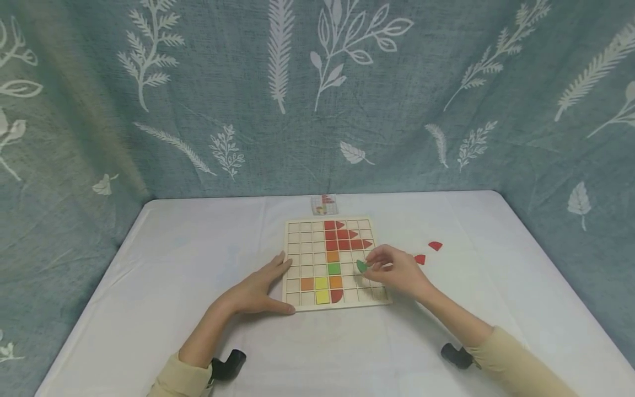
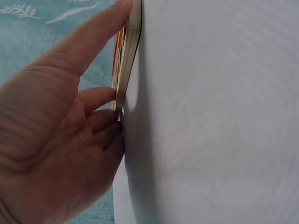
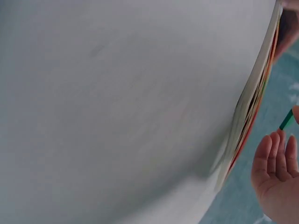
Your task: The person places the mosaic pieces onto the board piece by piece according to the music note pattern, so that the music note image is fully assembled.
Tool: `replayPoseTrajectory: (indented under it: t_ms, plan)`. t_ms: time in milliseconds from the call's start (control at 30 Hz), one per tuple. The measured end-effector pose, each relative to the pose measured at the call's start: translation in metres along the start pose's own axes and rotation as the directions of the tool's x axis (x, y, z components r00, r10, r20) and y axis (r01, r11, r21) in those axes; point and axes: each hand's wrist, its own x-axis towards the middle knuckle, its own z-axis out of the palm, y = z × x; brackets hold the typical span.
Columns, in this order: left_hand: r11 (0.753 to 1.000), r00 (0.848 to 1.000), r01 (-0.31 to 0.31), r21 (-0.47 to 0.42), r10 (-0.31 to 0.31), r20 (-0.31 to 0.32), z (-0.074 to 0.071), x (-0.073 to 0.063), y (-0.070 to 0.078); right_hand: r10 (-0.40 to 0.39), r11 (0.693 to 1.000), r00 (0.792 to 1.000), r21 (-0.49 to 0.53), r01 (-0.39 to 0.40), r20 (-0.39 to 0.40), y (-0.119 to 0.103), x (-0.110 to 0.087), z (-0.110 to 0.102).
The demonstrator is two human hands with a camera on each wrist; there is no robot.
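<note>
A square wooden grid board (image 1: 306, 257) lies on the table, partly filled with red, orange, green and yellow pieces. My left hand (image 1: 255, 289) rests at the board's left side, fingers spread, thumb at the near corner. In the left wrist view that thumb touches the edge of the board (image 2: 131, 51). My right hand (image 1: 399, 271) pinches a green rounded piece (image 1: 361, 266) over the right half of the grid. From the right wrist, the thin green piece (image 3: 286, 120) shows edge-on at the fingertips, with the other fingers (image 3: 275, 156) lightly bent.
Two red rounded-edge pieces (image 1: 435, 246) lie on the white tablecloth (image 1: 173, 264) right of the board. A small pattern card (image 1: 324, 204) sits just behind the board. A patterned blue-green curtain (image 1: 297, 138) hangs beyond the table's back edge.
</note>
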Motion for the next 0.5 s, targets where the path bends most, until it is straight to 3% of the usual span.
replayPoseTrajectory:
  t_ms: [367,500]
  plan:
    - [1.0,1.0,-0.008,-0.008,0.008,0.006,-0.002,-0.001,-0.001,-0.048,0.998,0.986,0.036,0.043,0.16,-0.031,0.007,0.043]
    - [1.0,1.0,-0.021,-0.002,0.021,0.01,-0.003,0.0,-0.003,-0.11,0.994,0.971,0.01,0.11,0.214,-0.036,0.01,0.053]
